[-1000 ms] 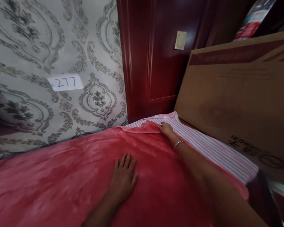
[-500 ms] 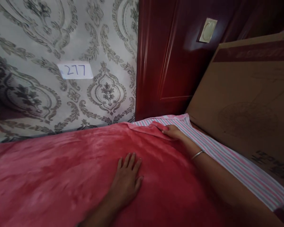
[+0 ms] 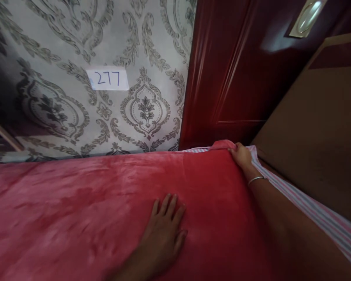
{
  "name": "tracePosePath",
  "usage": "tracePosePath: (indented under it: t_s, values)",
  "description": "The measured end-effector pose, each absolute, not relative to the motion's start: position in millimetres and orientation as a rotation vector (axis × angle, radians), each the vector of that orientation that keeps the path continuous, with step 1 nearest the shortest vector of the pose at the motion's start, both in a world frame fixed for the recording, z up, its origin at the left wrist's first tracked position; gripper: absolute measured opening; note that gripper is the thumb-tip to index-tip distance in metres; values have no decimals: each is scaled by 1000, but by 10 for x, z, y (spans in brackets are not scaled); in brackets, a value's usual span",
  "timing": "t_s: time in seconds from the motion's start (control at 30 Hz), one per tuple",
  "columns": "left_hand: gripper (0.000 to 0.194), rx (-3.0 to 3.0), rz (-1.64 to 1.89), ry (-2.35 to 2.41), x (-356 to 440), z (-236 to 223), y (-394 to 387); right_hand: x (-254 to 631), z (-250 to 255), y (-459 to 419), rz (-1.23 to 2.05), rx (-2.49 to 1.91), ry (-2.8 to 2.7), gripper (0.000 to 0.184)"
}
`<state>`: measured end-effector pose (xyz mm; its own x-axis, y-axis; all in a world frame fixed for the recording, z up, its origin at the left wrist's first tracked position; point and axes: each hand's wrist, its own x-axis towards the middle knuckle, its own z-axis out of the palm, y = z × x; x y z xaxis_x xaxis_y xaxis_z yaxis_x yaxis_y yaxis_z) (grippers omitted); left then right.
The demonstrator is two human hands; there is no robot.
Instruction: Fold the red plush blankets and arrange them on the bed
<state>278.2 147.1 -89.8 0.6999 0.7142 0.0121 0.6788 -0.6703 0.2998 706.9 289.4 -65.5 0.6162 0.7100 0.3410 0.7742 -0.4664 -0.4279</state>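
Note:
A plush red blanket [image 3: 105, 195] covers most of the surface in front of me. My left hand [image 3: 165, 228] lies flat on it near the middle, fingers spread. At the far right corner my right hand [image 3: 242, 156] pinches the blanket's edge, and a silver bangle [image 3: 257, 179] circles that wrist. A sheet with pink, grey and white stripes [image 3: 310, 203] shows from under the blanket along the right side, with a thin strip at the back.
Patterned grey wallpaper [image 3: 146, 109] with a paper label [image 3: 109, 79] reading 277 stands behind. Beside it is a dark red wooden panel [image 3: 222, 78] with a gold-coloured plate [image 3: 307, 18]. A large cardboard box [image 3: 316, 117] leans at the right.
My right hand has drawn the blanket's corner outward to the right and back, covering more of the striped sheet. The fold there has smoothed out. My left hand stays flat on the blanket.

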Motion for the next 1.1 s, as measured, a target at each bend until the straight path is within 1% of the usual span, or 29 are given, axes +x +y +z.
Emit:
tracePosePath:
  t_s: [0.07,0.17,0.3,0.43,0.5,0.63,0.77,0.97,1.1]
  values:
    - [61,2628,167,1117,2785,-873,1462,7092,-816,2930,-149,-2435,-1105,35]
    - [61,2627,129,1120,2783,-856,1464,7160,-962,2973,-92,-2531,-1006,34]
    - [61,2641,118,1126,2782,-871,1482,7264,-898,3050,-69,-2513,-1020,29]
    - [61,2648,128,1129,2788,-897,1488,7297,-798,3079,-219,-2401,-1043,39]
    - [63,2646,128,1128,2783,-905,1487,7293,-830,3085,-257,-2404,-1029,40]
    - [67,2648,151,1092,2755,-917,1486,7300,-1000,3139,-155,-2528,-1010,37]
    - [66,2649,149,1083,2735,-931,1492,7327,-1083,3191,-133,-2544,-1037,39]
    - [65,2669,230,1086,2744,-954,1508,7358,-904,3167,-24,-2580,-1099,39]
    - [64,2671,187,1099,2767,-926,1519,7437,-726,2996,77,-2602,-1154,42]
